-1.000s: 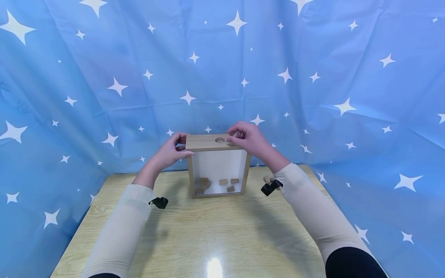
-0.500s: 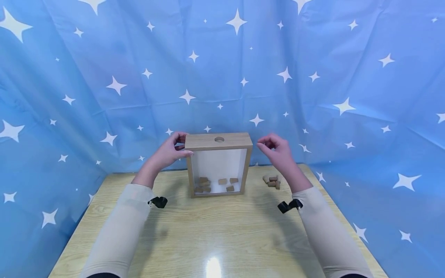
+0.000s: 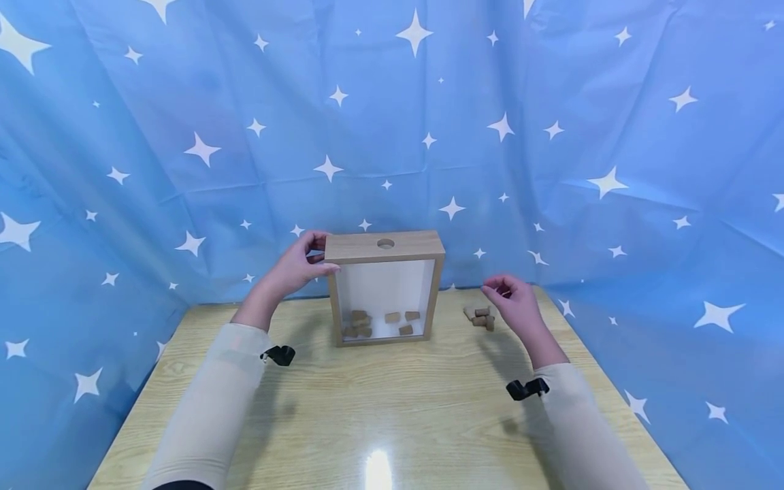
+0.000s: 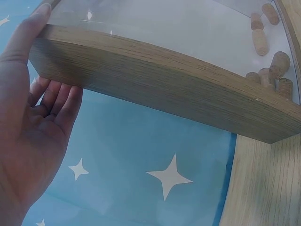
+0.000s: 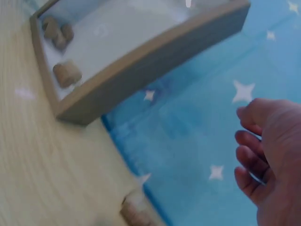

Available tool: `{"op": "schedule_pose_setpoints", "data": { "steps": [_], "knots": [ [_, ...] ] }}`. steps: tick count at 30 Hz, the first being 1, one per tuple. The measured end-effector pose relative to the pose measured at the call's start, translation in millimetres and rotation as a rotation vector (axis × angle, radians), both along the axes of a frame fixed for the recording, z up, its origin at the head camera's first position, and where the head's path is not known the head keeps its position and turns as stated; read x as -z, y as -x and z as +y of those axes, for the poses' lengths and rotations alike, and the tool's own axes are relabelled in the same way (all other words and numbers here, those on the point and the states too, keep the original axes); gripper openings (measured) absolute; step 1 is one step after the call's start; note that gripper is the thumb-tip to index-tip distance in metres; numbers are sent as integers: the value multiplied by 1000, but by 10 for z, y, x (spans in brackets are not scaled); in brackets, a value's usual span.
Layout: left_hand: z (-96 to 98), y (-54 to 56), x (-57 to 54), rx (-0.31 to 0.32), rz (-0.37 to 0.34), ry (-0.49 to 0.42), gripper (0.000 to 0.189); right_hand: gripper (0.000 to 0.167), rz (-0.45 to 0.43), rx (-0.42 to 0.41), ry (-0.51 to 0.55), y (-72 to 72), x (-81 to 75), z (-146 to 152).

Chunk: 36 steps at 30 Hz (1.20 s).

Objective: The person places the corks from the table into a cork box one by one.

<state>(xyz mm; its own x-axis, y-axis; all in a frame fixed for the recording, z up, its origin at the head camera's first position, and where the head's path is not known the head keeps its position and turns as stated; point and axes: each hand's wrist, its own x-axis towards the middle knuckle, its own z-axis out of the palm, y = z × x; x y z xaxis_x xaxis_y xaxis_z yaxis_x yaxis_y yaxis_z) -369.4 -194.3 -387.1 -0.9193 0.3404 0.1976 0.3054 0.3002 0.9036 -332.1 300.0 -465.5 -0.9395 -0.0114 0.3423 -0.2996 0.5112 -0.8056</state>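
Starry curtain (image 3: pixel 392 122) behind wood tbl (image 3: pixel 343 408); upright box (image 3: pixel 355 247) mid-back, its top L end gripped by L hand (image 3: pixel 292 269); R hand (image 3: pixel 516 305), fingers loosely curled, nothing held, nr loose corks (image 3: pixel 480 321): careless bump cd roll those off back edge, L tug cd tip box

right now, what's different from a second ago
The right hand moved from beside the round hole atop the wooden box, rightward and down, and now hovers near the loose corks. Inside the box, the corks at left have shifted slightly. The left hand keeps its grip on the box's upper left corner; the box stayed put.
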Motion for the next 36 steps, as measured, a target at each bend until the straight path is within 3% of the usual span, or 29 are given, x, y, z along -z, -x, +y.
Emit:
{"op": "schedule_pose_setpoints", "data": {
  "steps": [8,16,26,32,36],
  "knots": [
    [3,-2,-4,-4,-1,4,76,30,-114,41,-31,41,316,205],
    [3,-9,-12,-1,7,-1,77,29,-105,50,-58,76,568,299],
    [24,-17,-28,4,16,-3,77,35,-177,23,-37,70,834,390],
    [5,-5,0,-2,-5,1,77,43,-185,33,-148,102,1010,439],
    [-5,1,2,6,-8,-6,77,49,-172,13,-198,142,1045,452]
  ]
}}
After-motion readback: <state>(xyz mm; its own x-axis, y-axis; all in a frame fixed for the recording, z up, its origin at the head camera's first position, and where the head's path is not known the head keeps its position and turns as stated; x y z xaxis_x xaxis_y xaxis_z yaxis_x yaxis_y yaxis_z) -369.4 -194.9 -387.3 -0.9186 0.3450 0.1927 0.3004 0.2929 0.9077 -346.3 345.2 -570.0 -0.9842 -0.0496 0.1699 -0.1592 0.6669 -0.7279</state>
